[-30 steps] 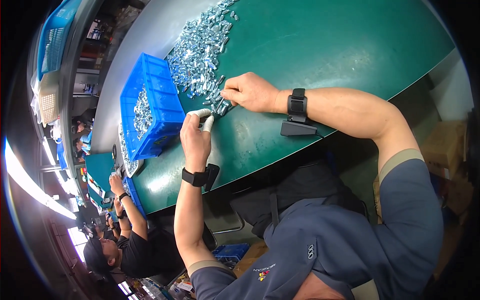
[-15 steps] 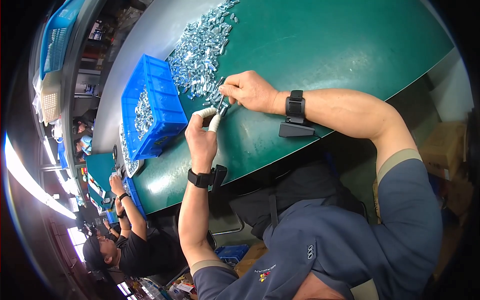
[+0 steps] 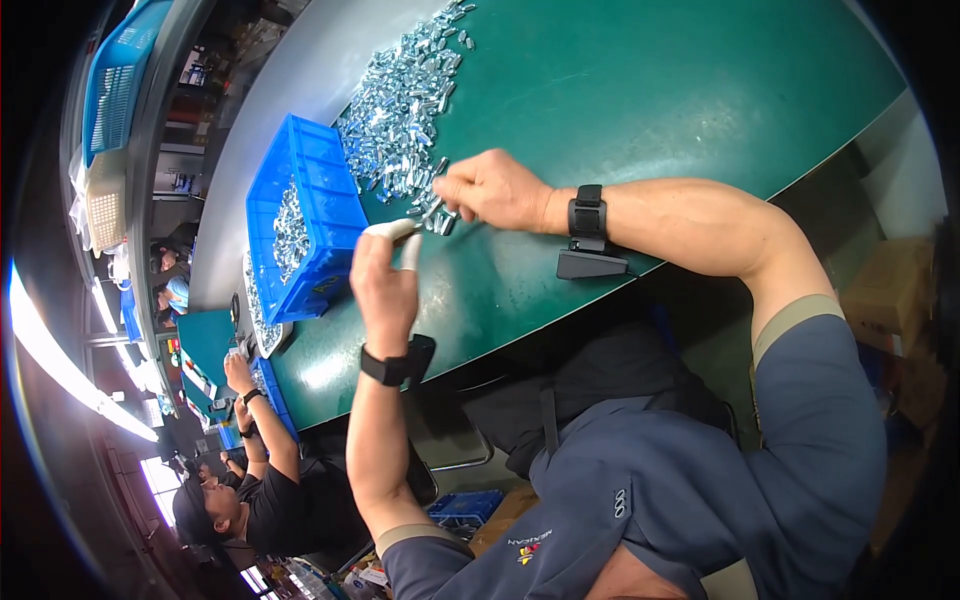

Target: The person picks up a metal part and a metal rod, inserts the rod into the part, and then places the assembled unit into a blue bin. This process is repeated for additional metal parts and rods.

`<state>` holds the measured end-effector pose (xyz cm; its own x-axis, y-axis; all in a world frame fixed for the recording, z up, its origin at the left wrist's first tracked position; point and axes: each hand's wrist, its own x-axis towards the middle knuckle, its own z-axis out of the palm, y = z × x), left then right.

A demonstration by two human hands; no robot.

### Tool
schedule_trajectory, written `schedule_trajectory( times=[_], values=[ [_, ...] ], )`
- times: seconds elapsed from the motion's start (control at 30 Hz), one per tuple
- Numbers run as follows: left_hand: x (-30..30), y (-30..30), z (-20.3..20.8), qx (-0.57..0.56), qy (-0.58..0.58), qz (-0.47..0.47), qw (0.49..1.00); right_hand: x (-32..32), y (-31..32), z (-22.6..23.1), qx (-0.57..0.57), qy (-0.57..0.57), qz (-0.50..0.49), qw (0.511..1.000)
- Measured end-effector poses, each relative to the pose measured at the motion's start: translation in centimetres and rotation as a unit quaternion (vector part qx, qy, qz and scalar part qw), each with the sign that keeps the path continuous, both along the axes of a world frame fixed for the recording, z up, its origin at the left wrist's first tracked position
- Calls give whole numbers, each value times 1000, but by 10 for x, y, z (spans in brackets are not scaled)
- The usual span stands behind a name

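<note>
My right hand (image 3: 500,190) is closed in a pinch on a small shiny metal part (image 3: 434,211), beside the lower end of a heap of similar silvery parts (image 3: 400,120). My left hand (image 3: 385,285) is just left of it, thumb and forefinger wrapped in white covers and brought together. Whatever lies between those two fingertips is too small and blurred to make out. A few loose metal pieces (image 3: 445,223) rest on the green tabletop (image 3: 620,90) under the right fingers. Both wrists wear black straps.
A tilted blue plastic bin (image 3: 335,190) holding more metal parts stands left of the heap. Beyond it is a white tray (image 3: 262,325) of parts. A co-worker in black (image 3: 290,500) works at the far left. Baskets (image 3: 118,100) sit on a shelf.
My left hand has moved left, away from the right fingers and toward the blue bin. The right hand stays nearly in place, shifted slightly.
</note>
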<state>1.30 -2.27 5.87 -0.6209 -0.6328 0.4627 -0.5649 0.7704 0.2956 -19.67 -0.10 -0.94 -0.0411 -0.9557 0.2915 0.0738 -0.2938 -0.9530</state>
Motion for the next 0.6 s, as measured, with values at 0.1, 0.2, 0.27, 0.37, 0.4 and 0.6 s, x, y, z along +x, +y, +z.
schedule_trajectory(
  times=[0.1,0.2,0.27,0.37,0.4,0.6],
  values=[
    [30,-19,40,-84,-21,70,994,-11,-5,6,33,-23,-45,998],
    [50,-46,73,-188,-78,190,961,-15,-1,4,59,-32,-65,996],
    [44,-54,64,-179,-76,132,972,-16,-3,2,68,-25,-55,996],
    [28,-58,21,-79,-139,14,987,-9,-5,-4,54,-8,-48,997],
    [21,-54,5,-67,-152,11,986,-8,-6,-3,46,1,-46,998],
    [3,-43,-21,8,-189,61,980,-8,-4,0,41,13,-28,999]
  ],
)
